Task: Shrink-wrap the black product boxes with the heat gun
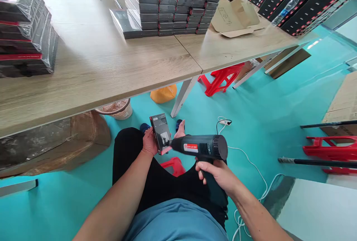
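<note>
My left hand (150,142) grips the near left edge of a small dark printed box (161,131), holding it tilted above my lap. A dark heat gun (195,146) with a red label is in my right hand (216,172), whose fingers wrap round its handle. The gun lies level and its nozzle points left, at the face of the box. Whether the nozzle touches the box, I cannot tell. Part of the box's right side is hidden behind the nozzle.
Stacked dark boxes (178,6) and film-wrapped boxes (25,44) stand on the wooden table (111,70). An opened carton (234,14) sits further right. Below are a waste bin (119,111), a red stool (223,79) and a large carton (92,137). White cable (251,161) trails over the floor.
</note>
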The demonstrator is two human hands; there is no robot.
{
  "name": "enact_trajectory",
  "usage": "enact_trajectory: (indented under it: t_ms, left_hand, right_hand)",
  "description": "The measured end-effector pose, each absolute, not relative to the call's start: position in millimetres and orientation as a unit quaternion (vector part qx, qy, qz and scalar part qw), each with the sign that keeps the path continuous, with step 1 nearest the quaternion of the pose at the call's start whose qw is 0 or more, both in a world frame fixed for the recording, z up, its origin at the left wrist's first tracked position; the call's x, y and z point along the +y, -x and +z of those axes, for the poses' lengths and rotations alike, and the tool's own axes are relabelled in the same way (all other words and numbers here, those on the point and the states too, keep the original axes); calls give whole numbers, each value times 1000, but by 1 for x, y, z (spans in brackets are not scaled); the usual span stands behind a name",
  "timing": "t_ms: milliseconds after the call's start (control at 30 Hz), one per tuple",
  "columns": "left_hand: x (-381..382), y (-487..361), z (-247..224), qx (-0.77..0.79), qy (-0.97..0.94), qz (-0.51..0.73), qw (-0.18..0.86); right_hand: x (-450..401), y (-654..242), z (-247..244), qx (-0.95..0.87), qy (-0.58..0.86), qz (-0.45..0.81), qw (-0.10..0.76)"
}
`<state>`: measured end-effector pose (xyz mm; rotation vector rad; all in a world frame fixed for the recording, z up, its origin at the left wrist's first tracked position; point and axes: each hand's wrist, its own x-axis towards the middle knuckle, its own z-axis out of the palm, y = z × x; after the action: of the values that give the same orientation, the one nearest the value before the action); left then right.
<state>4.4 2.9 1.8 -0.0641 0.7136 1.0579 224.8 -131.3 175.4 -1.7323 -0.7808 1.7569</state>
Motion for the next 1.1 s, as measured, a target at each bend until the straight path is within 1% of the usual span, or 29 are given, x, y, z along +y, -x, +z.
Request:
enact_trajectory:
  t_ms: [100, 233, 267, 367, 433, 533, 600, 667, 733, 833, 933, 1033, 1100]
  left_hand:
    - [3, -3, 2, 331, -2, 495, 803]
    - [3, -1, 1, 327, 1, 503, 800]
    - [3, -1, 1, 331, 5, 503, 798]
    - [5, -2, 1, 344, 4, 506, 791]
    - [5, -4, 3, 338, -4, 510, 791]
    - [5, -4, 5, 325, 0, 510, 797]
    - [5, -3, 3, 338, 19, 490, 803]
    - [7, -1, -2, 364, 53, 478, 797]
    - [10, -1, -8, 391, 97, 491, 772]
    - [15, -2, -13, 424, 154, 507, 734]
    - [18, -5, -11, 446, 172, 488, 730]
    - [18, -6, -7, 459, 167, 483, 727]
    - [17, -5, -6, 460, 169, 484, 725]
  right_hand:
    - [-133, -224, 174, -311, 597, 700, 240]
    - [-132, -230, 170, -309, 678, 609, 273]
    - [-131, -231, 170, -300, 682, 606, 278]
    - [-132, -225, 175, -293, 618, 685, 252]
    - [-132, -220, 178, -302, 594, 704, 246]
    - [-128, -220, 173, -300, 653, 636, 282]
    - [-127, -228, 166, -264, 681, 606, 316]
    - [-129, -239, 161, -212, 672, 616, 351]
    - [-134, -246, 159, -173, 655, 632, 377]
    - [-144, -244, 162, -166, 629, 651, 392]
    - [-146, -235, 166, -194, 591, 674, 398]
    - [-141, -230, 166, -227, 597, 652, 408]
    - [-137, -230, 165, -247, 617, 634, 396]
